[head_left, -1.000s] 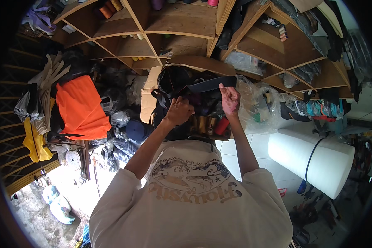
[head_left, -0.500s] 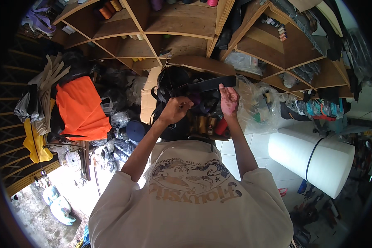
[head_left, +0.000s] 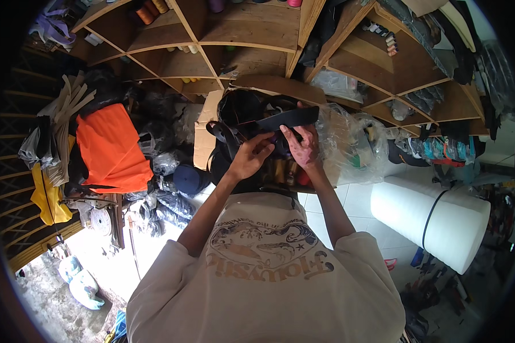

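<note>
A wide black strap (head_left: 294,118) stretches across the mouth of an open cardboard box (head_left: 205,123). My right hand (head_left: 303,147) grips it near its right end, with fingers in front and a fingertip showing above its upper edge. Close beside, just under the strap, my left hand (head_left: 249,159) has its fingers bent and pressed together; what lies in them is hidden. More black strap (head_left: 218,131) loops to the left of that hand. Inside the box are dark coiled material and, at its near side, yellowish and red thread spools (head_left: 289,173).
Wooden shelves (head_left: 252,54) with thread spools rise behind the box. Clear plastic wrap (head_left: 355,140) bulges at its right. A white foam roll (head_left: 429,223) lies farther right. To the left are orange fabric (head_left: 111,151) and a dark blue roll (head_left: 190,179).
My right hand has slid left and lower along the strap, toward my left hand. The strap's right end has dropped slightly and shifted left. My left hand has moved a little nearer to me.
</note>
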Demonstrator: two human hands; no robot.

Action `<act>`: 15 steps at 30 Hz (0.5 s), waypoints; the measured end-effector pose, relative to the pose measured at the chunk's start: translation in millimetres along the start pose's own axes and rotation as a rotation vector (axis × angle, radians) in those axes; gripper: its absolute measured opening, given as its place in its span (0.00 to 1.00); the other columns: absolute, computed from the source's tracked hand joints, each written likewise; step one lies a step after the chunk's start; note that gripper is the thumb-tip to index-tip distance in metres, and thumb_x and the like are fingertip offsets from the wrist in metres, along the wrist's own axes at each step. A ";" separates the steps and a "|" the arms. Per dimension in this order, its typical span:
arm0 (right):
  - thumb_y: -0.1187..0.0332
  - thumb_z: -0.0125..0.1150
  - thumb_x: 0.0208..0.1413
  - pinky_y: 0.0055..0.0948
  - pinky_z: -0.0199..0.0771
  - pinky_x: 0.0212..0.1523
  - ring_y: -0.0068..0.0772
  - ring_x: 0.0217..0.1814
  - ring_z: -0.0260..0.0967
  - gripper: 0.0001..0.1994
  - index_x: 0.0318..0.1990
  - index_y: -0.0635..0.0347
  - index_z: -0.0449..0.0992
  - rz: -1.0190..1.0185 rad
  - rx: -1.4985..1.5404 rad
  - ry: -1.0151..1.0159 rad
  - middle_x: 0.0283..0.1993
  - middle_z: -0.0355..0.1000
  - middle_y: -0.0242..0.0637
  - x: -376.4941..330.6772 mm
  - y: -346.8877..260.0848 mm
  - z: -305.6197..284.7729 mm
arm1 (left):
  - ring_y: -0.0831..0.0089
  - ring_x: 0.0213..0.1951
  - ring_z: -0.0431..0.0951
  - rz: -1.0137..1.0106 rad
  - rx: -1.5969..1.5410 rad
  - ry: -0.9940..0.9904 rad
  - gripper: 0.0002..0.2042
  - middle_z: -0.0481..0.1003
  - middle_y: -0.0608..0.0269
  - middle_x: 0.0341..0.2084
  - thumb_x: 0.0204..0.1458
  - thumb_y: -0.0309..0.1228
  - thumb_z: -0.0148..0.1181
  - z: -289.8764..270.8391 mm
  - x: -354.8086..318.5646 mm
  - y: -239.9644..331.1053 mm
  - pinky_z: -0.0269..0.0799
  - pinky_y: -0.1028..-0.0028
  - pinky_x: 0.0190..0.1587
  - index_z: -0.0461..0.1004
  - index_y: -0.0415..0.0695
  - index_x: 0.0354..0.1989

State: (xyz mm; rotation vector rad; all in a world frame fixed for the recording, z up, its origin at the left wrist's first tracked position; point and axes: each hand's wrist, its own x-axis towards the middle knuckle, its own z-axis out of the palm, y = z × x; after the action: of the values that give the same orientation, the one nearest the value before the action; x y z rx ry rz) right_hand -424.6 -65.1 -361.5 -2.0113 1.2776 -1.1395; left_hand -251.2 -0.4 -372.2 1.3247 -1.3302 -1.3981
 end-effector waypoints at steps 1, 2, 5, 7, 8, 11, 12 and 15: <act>0.67 0.65 0.52 0.36 0.67 0.56 0.45 0.53 0.69 0.10 0.39 0.61 0.80 -0.034 -0.016 -0.005 0.59 0.67 0.49 6.8 -2.9 -3.8 | 0.80 0.32 0.75 0.014 0.076 -0.003 0.19 0.76 0.62 0.29 0.57 0.27 0.56 -3.2 0.0 5.9 0.70 0.76 0.34 0.65 0.36 0.57; 0.67 0.65 0.52 0.35 0.67 0.56 0.45 0.53 0.69 0.09 0.39 0.61 0.80 -0.067 -0.033 -0.009 0.59 0.67 0.49 11.5 -3.9 -6.8 | 0.80 0.31 0.75 0.027 0.151 -0.006 0.19 0.76 0.61 0.29 0.57 0.27 0.56 -4.9 0.3 8.7 0.70 0.76 0.33 0.65 0.36 0.56; 0.67 0.65 0.51 0.36 0.65 0.57 0.44 0.56 0.66 0.10 0.40 0.58 0.80 0.012 0.070 -0.118 0.64 0.62 0.47 18.2 -1.6 -15.0 | 0.78 0.27 0.76 0.023 0.139 0.205 0.21 0.76 0.57 0.27 0.57 0.28 0.57 0.1 5.4 7.3 0.70 0.75 0.29 0.61 0.37 0.57; 0.68 0.65 0.51 0.37 0.64 0.58 0.45 0.60 0.64 0.12 0.45 0.57 0.79 -0.117 -0.087 -0.102 0.65 0.60 0.49 19.5 -9.9 -16.5 | 0.70 0.28 0.79 -0.029 0.130 0.252 0.23 0.77 0.53 0.28 0.54 0.28 0.59 1.5 8.7 25.1 0.72 0.71 0.30 0.59 0.41 0.57; 0.69 0.65 0.51 0.38 0.64 0.58 0.45 0.62 0.64 0.14 0.47 0.56 0.79 -0.180 -0.167 -0.093 0.66 0.59 0.49 19.1 -14.8 -14.8 | 0.65 0.28 0.80 -0.055 0.126 0.274 0.25 0.77 0.50 0.29 0.53 0.28 0.60 2.1 10.3 31.9 0.73 0.69 0.30 0.58 0.42 0.57; 0.65 0.65 0.51 0.46 0.55 0.62 0.53 0.69 0.53 0.15 0.48 0.51 0.79 -0.345 -0.248 -0.025 0.69 0.53 0.52 5.2 -36.9 -1.6 | 0.48 0.31 0.79 -0.012 0.347 0.276 0.31 0.76 0.49 0.26 0.47 0.28 0.61 -0.1 15.5 34.3 0.74 0.57 0.34 0.52 0.49 0.58; 0.63 0.64 0.51 0.50 0.50 0.63 0.58 0.70 0.48 0.16 0.49 0.49 0.78 -0.318 -0.291 -0.104 0.70 0.50 0.53 -1.9 -43.2 3.8 | 0.39 0.33 0.76 0.081 0.434 0.333 0.28 0.76 0.47 0.27 0.46 0.29 0.60 1.3 18.3 30.4 0.72 0.49 0.36 0.55 0.51 0.56; 0.57 0.58 0.55 0.55 0.42 0.65 0.66 0.72 0.39 0.22 0.59 0.44 0.70 -0.217 -0.433 -0.209 0.73 0.40 0.57 -16.6 -56.3 16.2 | 0.37 0.31 0.75 0.165 0.531 0.351 0.23 0.75 0.44 0.28 0.51 0.40 0.52 -13.0 11.8 4.8 0.69 0.48 0.32 0.57 0.46 0.54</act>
State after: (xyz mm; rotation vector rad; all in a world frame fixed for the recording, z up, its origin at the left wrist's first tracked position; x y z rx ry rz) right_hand -387.1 -26.0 -333.8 -2.5607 1.3041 -0.7566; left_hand -240.8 -14.8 -368.2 1.6626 -1.5763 -0.6749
